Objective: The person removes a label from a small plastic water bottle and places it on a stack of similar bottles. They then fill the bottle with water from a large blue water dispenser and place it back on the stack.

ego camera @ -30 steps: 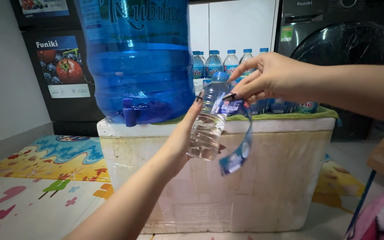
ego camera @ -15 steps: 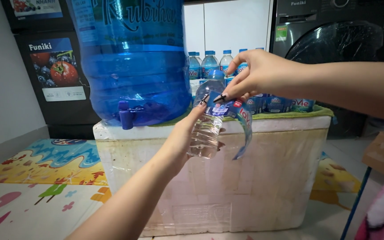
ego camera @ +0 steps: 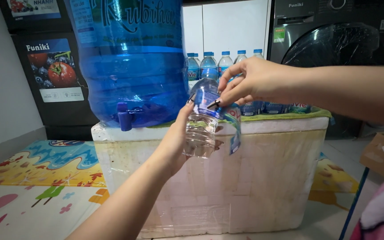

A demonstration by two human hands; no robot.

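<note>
A person peeled the label off a small clear bottle in front of a white foam box.

The left hand (ego camera: 176, 142) was wrapped around the small clear plastic bottle (ego camera: 201, 129), holding it upright in the air just before the foam box (ego camera: 263, 178), while the right hand (ego camera: 254, 82) pinched the top of the blue label (ego camera: 233, 126), which hung half loose down the bottle's side. A hard tug likely risked tearing the thin label and leaving a strip stuck, or twisting the light bottle out of the left hand's grip. The large blue water jug (ego camera: 132, 62) with its tap (ego camera: 123, 116) stood just beside on the box; a jerked elbow might have knocked it or the row of small bottles (ego camera: 221, 62) behind.
</note>
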